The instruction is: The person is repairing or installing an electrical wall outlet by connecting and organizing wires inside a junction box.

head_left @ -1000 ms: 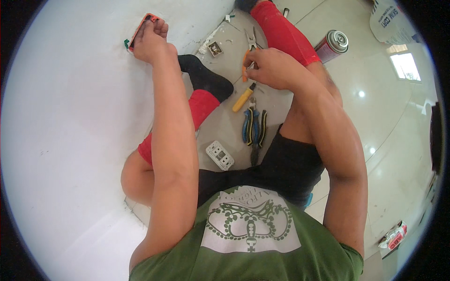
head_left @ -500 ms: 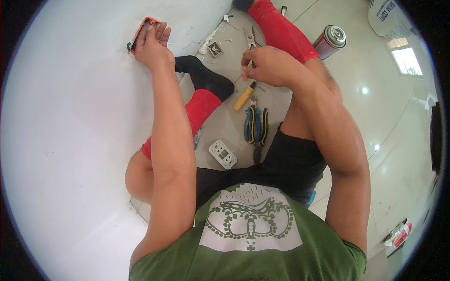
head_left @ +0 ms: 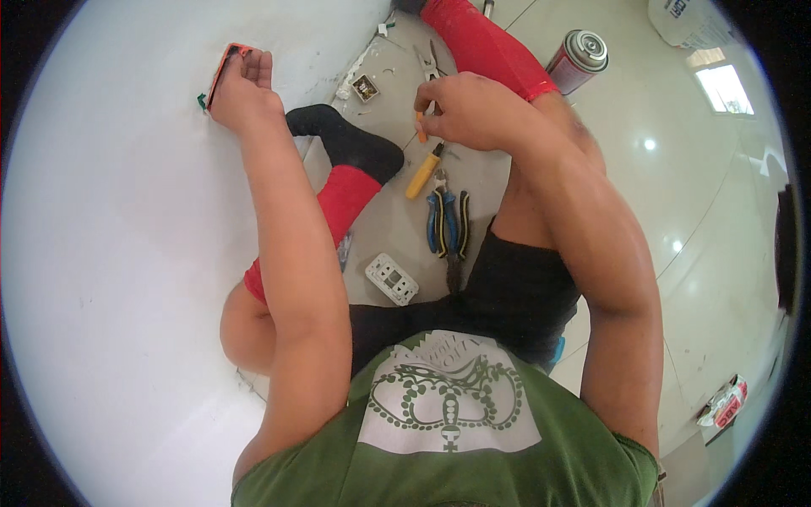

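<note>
My left hand (head_left: 245,95) is up at the orange wall box (head_left: 239,49) set in the white wall. Its thumb and forefinger reach into the opening, where their tips are hidden, while the other fingers stick up bent. Low over the floor, my right hand (head_left: 460,108) is closed round the orange handles of long-nose pliers (head_left: 429,66), jaws pointing away from me. Just below that hand lies a yellow-handled screwdriver (head_left: 422,176). Nearer me are blue-handled cutting pliers (head_left: 441,221) and black-and-yellow-handled pliers (head_left: 464,224). A white double socket outlet (head_left: 392,280) rests close to my lap.
A small square container (head_left: 365,88) with metallic bits sits near the wall's foot. Beyond my right leg stands a red can (head_left: 578,63), with a white bucket (head_left: 688,21) farther off. My red-sleeved legs frame the tools. A crumpled packet (head_left: 724,401) lies far right.
The whole view has shifted, so the box, tools and floor appear farther left. My left hand stays at the wall box, and my right hand keeps hold of the long-nose pliers.
</note>
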### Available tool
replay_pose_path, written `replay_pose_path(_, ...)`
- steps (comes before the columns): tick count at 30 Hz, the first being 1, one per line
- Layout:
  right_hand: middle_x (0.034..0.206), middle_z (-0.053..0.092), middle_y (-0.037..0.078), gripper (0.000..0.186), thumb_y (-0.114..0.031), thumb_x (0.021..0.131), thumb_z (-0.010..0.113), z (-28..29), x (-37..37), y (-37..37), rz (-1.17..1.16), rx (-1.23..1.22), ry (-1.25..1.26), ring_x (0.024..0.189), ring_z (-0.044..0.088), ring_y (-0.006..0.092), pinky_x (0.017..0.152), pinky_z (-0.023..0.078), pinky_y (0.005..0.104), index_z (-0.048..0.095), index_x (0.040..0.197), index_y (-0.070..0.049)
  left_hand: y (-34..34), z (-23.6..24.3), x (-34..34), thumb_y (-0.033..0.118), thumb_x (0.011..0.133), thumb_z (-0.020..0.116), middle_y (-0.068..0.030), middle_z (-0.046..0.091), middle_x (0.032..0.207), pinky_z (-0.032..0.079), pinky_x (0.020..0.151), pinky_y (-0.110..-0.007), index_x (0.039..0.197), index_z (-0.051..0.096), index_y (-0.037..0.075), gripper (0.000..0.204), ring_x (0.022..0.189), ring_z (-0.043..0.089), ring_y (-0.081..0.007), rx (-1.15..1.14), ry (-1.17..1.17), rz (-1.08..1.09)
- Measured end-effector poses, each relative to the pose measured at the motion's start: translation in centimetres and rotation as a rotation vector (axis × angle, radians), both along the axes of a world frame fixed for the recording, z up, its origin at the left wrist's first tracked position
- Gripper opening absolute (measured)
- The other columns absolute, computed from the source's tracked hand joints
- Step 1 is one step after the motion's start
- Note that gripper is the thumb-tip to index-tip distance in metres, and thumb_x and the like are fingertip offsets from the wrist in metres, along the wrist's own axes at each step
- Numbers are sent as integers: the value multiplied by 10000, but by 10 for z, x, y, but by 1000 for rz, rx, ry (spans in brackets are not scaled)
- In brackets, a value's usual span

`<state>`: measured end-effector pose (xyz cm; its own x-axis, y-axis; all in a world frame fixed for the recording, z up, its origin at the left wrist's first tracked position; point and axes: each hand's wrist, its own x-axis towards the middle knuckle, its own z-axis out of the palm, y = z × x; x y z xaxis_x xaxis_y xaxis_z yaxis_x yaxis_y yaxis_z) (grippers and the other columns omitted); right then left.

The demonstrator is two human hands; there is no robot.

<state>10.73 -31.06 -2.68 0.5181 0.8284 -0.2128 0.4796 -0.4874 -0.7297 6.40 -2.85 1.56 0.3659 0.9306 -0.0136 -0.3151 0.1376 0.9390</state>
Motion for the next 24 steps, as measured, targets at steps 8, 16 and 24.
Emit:
replay_pose_path(8,939,749,166,299,-276,925,656,-3,-1,-3,-3,39,-104,922,716,346,843,547,434,714,1095,-37,6,6,15,-35,949,583,-184,650,1002,581,727,-369,1107,563,-115,178,848,677,-242,-158,30,39)
replay_pose_path(16,946,758,146,302,-254,929,649,-2,0,-3,36,53,-61,930,717,334,846,546,423,709,1099,-12,20,16,25,-46,938,586,-163,634,939,597,652,-333,1043,555,-107,126,767,642,-214,-305,11,146)
replay_pose_path(24,994,744,190,351,-292,914,674,2,2,-10,17,-10,10,962,710,357,864,545,439,707,1129,-16,-7,0,21,-5,988,549,-94,628,793,563,626,-319,962,588,-40,58,585,573,-162,-94,86,187)
